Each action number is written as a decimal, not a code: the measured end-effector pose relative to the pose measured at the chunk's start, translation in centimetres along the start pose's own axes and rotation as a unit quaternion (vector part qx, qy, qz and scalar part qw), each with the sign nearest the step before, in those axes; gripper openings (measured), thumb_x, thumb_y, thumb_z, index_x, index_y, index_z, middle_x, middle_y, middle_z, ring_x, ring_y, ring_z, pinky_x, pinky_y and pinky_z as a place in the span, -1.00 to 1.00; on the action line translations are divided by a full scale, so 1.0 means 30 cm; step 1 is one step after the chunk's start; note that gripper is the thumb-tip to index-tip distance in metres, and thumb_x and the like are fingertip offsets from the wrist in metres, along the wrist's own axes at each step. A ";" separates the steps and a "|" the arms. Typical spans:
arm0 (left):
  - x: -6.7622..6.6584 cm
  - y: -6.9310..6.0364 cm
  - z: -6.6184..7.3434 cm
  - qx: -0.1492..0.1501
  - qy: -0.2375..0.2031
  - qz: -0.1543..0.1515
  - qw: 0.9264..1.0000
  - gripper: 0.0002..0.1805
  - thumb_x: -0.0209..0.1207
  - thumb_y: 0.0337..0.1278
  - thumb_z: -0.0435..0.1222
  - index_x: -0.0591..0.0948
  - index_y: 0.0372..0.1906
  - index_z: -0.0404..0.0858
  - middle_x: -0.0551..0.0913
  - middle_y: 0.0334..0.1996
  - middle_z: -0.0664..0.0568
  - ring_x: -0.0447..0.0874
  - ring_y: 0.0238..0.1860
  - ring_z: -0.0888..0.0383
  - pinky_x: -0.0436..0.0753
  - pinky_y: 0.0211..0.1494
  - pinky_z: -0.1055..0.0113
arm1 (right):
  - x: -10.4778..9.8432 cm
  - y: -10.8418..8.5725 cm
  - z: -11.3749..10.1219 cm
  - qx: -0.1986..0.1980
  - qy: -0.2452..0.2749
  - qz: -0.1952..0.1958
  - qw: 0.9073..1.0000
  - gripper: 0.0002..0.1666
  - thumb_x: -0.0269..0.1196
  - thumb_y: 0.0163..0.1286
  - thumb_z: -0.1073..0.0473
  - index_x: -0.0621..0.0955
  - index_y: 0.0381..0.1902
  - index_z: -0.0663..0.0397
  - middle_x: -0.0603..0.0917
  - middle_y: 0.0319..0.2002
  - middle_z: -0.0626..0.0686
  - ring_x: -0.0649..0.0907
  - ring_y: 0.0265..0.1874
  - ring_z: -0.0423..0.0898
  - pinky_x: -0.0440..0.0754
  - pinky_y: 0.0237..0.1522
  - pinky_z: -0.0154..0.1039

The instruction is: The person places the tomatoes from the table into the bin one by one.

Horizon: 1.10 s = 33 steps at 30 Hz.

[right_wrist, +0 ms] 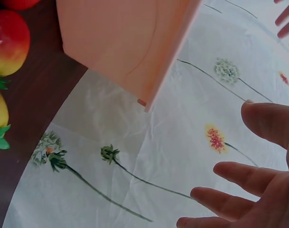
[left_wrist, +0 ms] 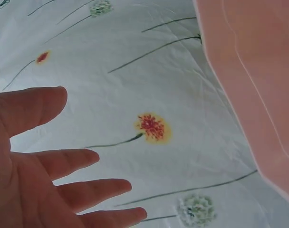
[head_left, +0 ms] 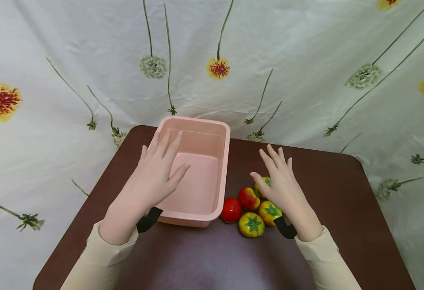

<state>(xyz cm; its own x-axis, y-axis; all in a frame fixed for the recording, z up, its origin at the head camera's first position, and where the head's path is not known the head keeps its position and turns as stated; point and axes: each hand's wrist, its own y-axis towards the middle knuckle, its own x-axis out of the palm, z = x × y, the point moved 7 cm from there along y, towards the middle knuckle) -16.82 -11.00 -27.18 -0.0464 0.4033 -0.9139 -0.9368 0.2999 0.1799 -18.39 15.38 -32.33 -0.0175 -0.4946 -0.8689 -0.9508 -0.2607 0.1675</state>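
Observation:
My left hand [head_left: 154, 175] hovers over the left side of a pink plastic bin [head_left: 201, 181], its fingers spread and holding nothing. To the right, my right hand [head_left: 282, 183] is raised above a group of fruits, fingers also spread and nothing in them. The group has a red fruit [head_left: 231, 210], a red-and-yellow fruit [head_left: 249, 199] and several yellow ones with green leafy tops, among them a front one [head_left: 251, 225]. One yellow fruit is partly hidden behind the right hand. In both wrist views the fingers stand apart from the bin and the fruits.
A dark brown table [head_left: 335, 193] with rounded corners carries the bin and the fruits. Behind and around it hangs a white cloth [head_left: 291, 48] printed with flowers. The fruits lie close against the bin's right front corner.

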 end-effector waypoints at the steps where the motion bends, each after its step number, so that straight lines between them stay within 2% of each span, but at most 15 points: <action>1: -0.003 -0.007 -0.015 -0.005 0.002 -0.003 1.000 -0.22 0.04 0.43 -0.11 0.01 0.57 -0.27 -0.07 0.56 -0.30 -0.26 0.55 -0.36 -0.09 0.41 -0.49 | 0.003 -0.004 0.008 0.003 -0.001 -0.001 1.000 -0.18 0.23 0.43 -0.01 0.23 0.50 0.21 0.09 0.54 0.29 -0.07 0.54 0.35 -0.19 0.45 0.40; 5: -0.011 -0.034 -0.076 -0.031 0.008 -0.015 0.999 -0.18 0.03 0.43 -0.05 -0.05 0.58 -0.22 -0.10 0.56 -0.31 -0.28 0.54 -0.41 -0.10 0.38 -0.52 | 0.011 -0.018 0.046 0.018 -0.002 -0.006 1.000 -0.17 0.23 0.43 -0.01 0.22 0.50 0.22 0.09 0.53 0.30 -0.09 0.53 0.35 -0.18 0.45 0.41; 11: -0.024 -0.076 -0.169 -0.067 0.003 -0.026 0.997 -0.15 0.03 0.42 -0.03 -0.09 0.59 -0.24 -0.07 0.52 -0.44 -0.26 0.52 -0.46 -0.09 0.36 -0.53 | 0.024 -0.042 0.111 0.051 0.003 -0.022 0.998 -0.17 0.21 0.44 0.00 0.20 0.50 0.22 0.09 0.53 0.31 -0.07 0.53 0.37 -0.15 0.43 0.43; 15: -0.017 -0.110 -0.230 -0.075 -0.014 -0.034 0.997 -0.14 0.03 0.43 -0.01 -0.06 0.57 -0.32 -0.04 0.50 -0.47 -0.19 0.51 -0.45 -0.03 0.43 -0.41 | 0.043 -0.062 0.155 0.078 0.000 -0.035 0.996 -0.19 0.19 0.45 0.01 0.20 0.50 0.23 0.14 0.51 0.33 0.02 0.51 0.38 -0.05 0.42 0.42; 19: 0.008 -0.148 -0.281 -0.076 -0.036 -0.035 0.996 -0.16 0.04 0.42 -0.01 0.01 0.55 -0.35 0.02 0.48 -0.48 -0.02 0.47 -0.45 0.11 0.42 -0.34 | 0.068 -0.087 0.208 0.103 -0.003 -0.047 0.994 -0.20 0.17 0.46 0.01 0.20 0.50 0.25 0.16 0.49 0.34 0.08 0.49 0.39 0.02 0.41 0.41; 23: 0.046 -0.180 -0.328 -0.088 -0.066 -0.031 0.994 -0.19 0.06 0.41 -0.01 0.08 0.54 -0.35 0.03 0.47 -0.51 0.04 0.41 -0.54 0.16 0.32 -0.43 | 0.093 -0.104 0.250 0.121 -0.005 -0.054 0.991 -0.21 0.15 0.47 0.00 0.20 0.49 0.26 0.17 0.48 0.36 0.11 0.47 0.41 0.05 0.40 0.42; 28: 0.104 -0.206 -0.372 -0.115 -0.095 -0.032 0.988 -0.18 0.07 0.39 0.01 0.09 0.54 -0.32 0.00 0.48 -0.51 0.00 0.40 -0.58 0.14 0.29 -0.48 | 0.122 -0.122 0.287 0.139 -0.004 -0.064 0.988 -0.22 0.13 0.48 -0.02 0.21 0.48 0.28 0.18 0.47 0.37 0.13 0.46 0.42 0.11 0.38 0.41; 33: 0.148 -0.227 -0.403 -0.145 -0.115 -0.050 0.981 -0.14 0.05 0.37 0.09 0.02 0.58 -0.20 -0.07 0.52 -0.43 -0.06 0.45 -0.52 0.12 0.31 -0.49 | 0.141 -0.133 0.314 0.144 0.001 -0.065 0.987 -0.22 0.13 0.48 -0.03 0.22 0.47 0.31 0.19 0.46 0.38 0.16 0.44 0.42 0.22 0.35 0.38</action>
<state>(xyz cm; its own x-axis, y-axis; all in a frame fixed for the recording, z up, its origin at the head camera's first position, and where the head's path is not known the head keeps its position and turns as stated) -14.85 -21.69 -36.86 0.0993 0.5785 -0.8096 -0.9935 0.1030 -0.0483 -17.57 22.15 -41.05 0.1112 -0.4734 -0.8738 -0.9935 -0.0760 -0.0853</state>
